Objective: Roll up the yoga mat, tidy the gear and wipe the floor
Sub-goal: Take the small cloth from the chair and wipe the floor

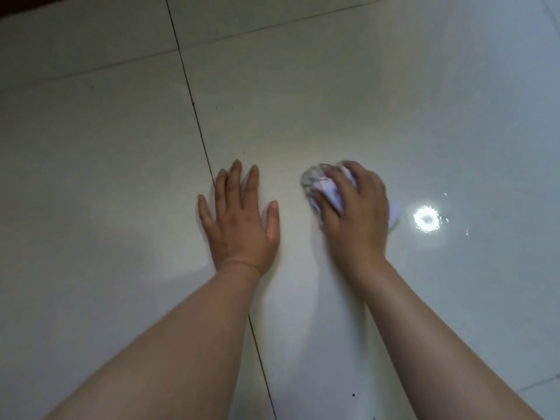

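Observation:
A crumpled white cloth lies on the pale tiled floor, bunched under my right hand, whose fingers curl over it and grip it. Part of the cloth sticks out beyond the fingertips, and a bit shows at the right of the hand. My left hand rests flat on the floor beside it, fingers spread and straight, holding nothing. No yoga mat or other gear is in view.
Dark grout lines cross the glossy tiles, one running diagonally under my left arm. A bright lamp reflection shines right of the cloth. A few dark specks dot the floor near the bottom. A dark edge shows top left.

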Tool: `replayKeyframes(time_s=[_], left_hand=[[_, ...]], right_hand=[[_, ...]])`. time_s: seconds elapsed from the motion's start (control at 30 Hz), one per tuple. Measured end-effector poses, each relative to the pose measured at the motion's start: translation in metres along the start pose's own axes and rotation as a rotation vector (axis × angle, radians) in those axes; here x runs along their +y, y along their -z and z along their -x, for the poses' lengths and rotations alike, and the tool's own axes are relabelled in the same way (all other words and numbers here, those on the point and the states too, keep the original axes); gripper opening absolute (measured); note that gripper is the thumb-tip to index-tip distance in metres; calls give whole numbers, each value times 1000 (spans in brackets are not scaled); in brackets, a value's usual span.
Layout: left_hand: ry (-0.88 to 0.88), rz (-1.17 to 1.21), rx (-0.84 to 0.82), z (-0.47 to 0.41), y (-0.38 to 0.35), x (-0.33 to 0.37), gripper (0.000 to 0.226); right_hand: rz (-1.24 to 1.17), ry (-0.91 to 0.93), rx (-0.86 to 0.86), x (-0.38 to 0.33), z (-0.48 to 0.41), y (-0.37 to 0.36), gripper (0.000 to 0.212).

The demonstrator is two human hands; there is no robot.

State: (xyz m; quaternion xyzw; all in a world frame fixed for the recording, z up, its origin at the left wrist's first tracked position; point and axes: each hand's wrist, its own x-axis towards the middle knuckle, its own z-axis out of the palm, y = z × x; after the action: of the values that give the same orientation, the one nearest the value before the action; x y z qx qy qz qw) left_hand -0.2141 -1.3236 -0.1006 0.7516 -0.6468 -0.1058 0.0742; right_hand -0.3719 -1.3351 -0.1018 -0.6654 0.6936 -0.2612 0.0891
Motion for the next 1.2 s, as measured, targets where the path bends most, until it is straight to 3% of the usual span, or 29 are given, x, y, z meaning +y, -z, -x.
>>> replayKeyframes(time_s=[0.13,0.27,0.43,0.53,0.73,1.0,1.13,1.2], left_hand=[[5,-10,-18,-2,1,0,63],[-1,-13,0,-2,0,0,62],[-4,-12,-4,-3,-2,-2,64],[-11,-10,10,-2,-1,-1,64],[-20,1,1,-1,-1,-1,64],[-12,1,0,1,2,3,56],[-339,-48,-54,15,10,24,49],[-352,17,-113,37,7,49,48]], right_hand=[[-2,-218,112,0,-44,-9,37],[20,-18,66,-19,-86,-30,36],[-54,226,-45,-18,-51,-22,33],[-51,124,-34,0,4,-1,33],[33,-304,136,52,29,38,32],[4,-95,15,50,112,55,33],[32,-92,-26,47,109,56,35],[23,-103,-25,49,109,57,34]])
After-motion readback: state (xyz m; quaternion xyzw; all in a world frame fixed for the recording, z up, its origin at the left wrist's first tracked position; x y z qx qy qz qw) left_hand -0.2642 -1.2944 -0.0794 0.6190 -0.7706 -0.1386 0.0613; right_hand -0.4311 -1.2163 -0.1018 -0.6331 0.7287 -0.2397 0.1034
